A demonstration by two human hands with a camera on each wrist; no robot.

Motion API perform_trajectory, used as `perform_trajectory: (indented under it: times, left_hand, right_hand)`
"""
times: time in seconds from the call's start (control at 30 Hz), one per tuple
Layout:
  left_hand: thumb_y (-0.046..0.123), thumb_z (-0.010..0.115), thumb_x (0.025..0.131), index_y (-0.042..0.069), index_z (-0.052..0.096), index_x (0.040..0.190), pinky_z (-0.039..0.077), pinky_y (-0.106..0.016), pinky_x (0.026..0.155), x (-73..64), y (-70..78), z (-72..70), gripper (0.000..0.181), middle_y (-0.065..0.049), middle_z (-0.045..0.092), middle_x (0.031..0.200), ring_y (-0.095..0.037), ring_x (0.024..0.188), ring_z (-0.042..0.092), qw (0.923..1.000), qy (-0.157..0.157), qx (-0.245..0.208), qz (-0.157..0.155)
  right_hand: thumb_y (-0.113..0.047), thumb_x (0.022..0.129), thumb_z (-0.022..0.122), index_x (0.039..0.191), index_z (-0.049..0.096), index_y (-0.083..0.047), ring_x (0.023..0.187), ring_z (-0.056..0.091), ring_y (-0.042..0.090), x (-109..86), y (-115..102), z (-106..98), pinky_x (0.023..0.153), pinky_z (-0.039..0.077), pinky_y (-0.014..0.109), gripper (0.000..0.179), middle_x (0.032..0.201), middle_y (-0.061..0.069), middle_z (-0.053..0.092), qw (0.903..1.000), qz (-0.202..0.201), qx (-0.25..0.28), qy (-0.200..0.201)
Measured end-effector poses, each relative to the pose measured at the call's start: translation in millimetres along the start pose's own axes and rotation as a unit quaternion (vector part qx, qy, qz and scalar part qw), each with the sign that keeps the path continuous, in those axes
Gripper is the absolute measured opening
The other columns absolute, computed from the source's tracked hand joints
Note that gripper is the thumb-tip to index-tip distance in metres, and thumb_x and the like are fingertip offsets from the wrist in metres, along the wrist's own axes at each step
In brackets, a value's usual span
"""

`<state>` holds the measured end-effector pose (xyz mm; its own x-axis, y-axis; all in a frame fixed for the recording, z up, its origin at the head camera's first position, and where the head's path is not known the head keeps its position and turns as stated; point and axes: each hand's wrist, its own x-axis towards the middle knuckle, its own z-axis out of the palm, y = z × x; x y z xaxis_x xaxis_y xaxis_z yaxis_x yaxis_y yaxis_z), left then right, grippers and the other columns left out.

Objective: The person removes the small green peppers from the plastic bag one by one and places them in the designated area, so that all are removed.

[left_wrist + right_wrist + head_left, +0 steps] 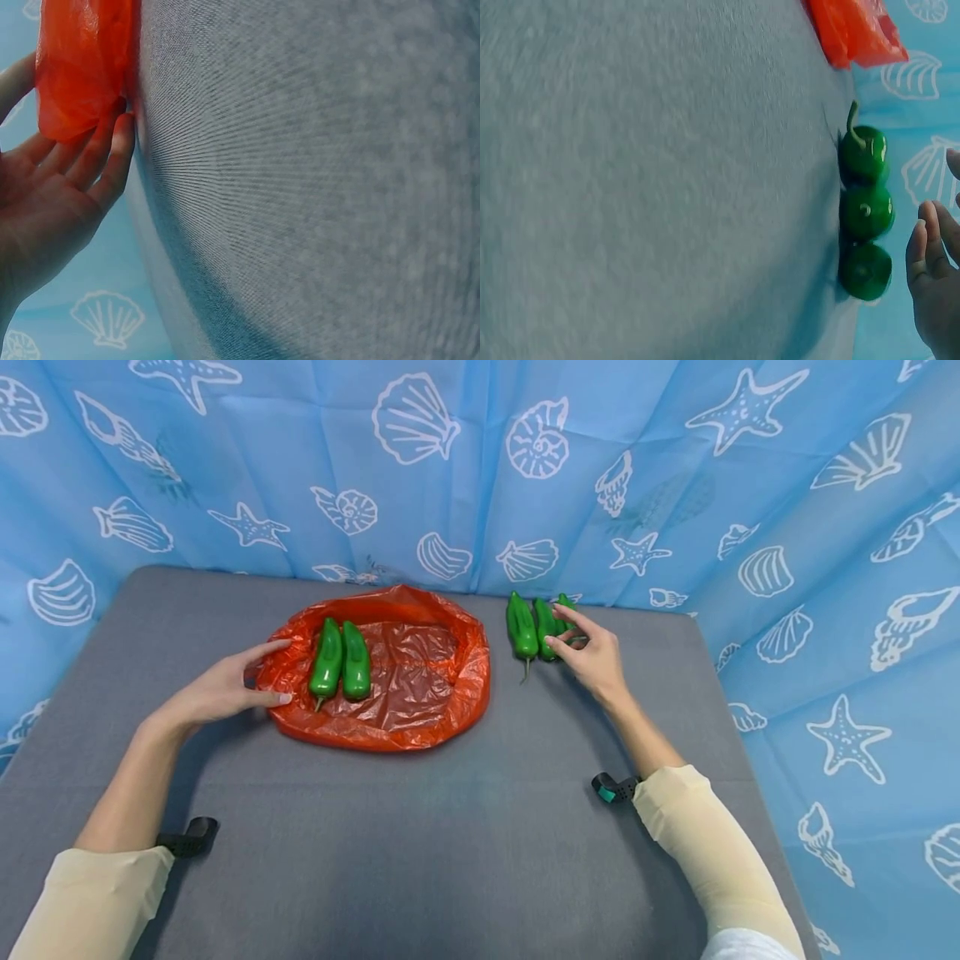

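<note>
An orange-red plastic bag (405, 739) lies spread on the table with its mouth facing up. Inside its left part are two green peppers, one with a stem (327, 660) and one beside it (356, 662). My left hand (217, 689) rests at the bag's left side, thumb and fingers spread apart against the plastic. Three more green peppers stand in a row right of the bag: a stemmed one (521, 627), a middle one (867, 212) and a right one (865, 271). Over the latter two hovers my right hand (596, 656), thumb and fingers apart, holding nothing.
A grey cloth-covered table (420, 852) lies under everything. Blue curtains (480, 468) with white shell and starfish prints hang along its back and sides, close behind the peppers. Each forearm wears a black wrist device.
</note>
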<state>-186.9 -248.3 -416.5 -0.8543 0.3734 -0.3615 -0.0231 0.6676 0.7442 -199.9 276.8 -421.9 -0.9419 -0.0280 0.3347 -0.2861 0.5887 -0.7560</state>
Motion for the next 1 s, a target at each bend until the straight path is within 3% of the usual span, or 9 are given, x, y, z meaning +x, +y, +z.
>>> perform_trajectory:
  times: [0.1, 0.23, 0.4, 0.67, 1.0]
  left_hand:
    - [0.038, 0.075, 0.089, 0.017, 0.011, 0.161, 0.024, -0.073, 0.107, -0.8, 0.6, 0.1, 0.098, -0.033, 0.013, 0.159, -0.055, 0.141, 0.019, 1.0000, -0.001, -0.003, 0.003]
    - [0.036, 0.074, 0.090, 0.016, 0.011, 0.161, 0.025, -0.073, 0.106, -1.5, 2.1, -1.4, 0.097, -0.032, 0.012, 0.160, -0.055, 0.141, 0.020, 1.0000, 0.000, -0.005, 0.003]
    - [0.037, 0.074, 0.089, 0.017, 0.010, 0.161, 0.024, -0.073, 0.106, -0.7, 2.3, -1.4, 0.098, -0.032, 0.011, 0.160, -0.055, 0.141, 0.019, 1.0000, -0.003, -0.004, 0.001]
    - [0.038, 0.074, 0.089, 0.017, 0.010, 0.161, 0.022, -0.074, 0.106, -2.3, 4.0, 1.3, 0.099, -0.033, 0.009, 0.159, -0.056, 0.141, 0.018, 1.0000, -0.004, -0.008, -0.003]
    - [0.041, 0.074, 0.089, 0.018, 0.009, 0.161, 0.021, -0.075, 0.105, -4.0, 4.7, 1.1, 0.100, -0.034, 0.007, 0.160, -0.058, 0.141, 0.015, 1.0000, -0.006, 0.000, -0.008]
  right_hand:
    - [-0.007, 0.087, 0.076, 0.135, 0.062, -0.012, 0.085, 0.067, 0.027, -2.6, -10, 8, 0.070, 0.054, 0.030, 0.050, 0.125, 0.016, 0.067, 0.9995, -0.027, 0.015, -0.004]
    - [0.000, 0.086, 0.075, 0.133, 0.062, -0.002, 0.082, 0.067, 0.034, -8.3, -41, 16, 0.069, 0.054, 0.037, 0.049, 0.123, 0.022, 0.066, 0.9974, -0.062, 0.032, -0.017]
    - [0.003, 0.085, 0.075, 0.131, 0.062, 0.002, 0.079, 0.067, 0.029, -13.8, -68, 24, 0.069, 0.055, 0.034, 0.048, 0.122, 0.024, 0.066, 0.9952, -0.078, 0.044, -0.037]
    - [0.004, 0.085, 0.074, 0.130, 0.061, 0.004, 0.080, 0.067, 0.035, -13.9, -82, 37, 0.070, 0.056, 0.047, 0.047, 0.122, 0.025, 0.066, 0.9918, -0.092, 0.067, -0.058]
    - [0.005, 0.085, 0.074, 0.126, 0.062, 0.009, 0.075, 0.066, 0.036, -13.2, -93, 51, 0.067, 0.056, 0.038, 0.044, 0.114, 0.026, 0.068, 0.9870, -0.113, 0.092, -0.067]
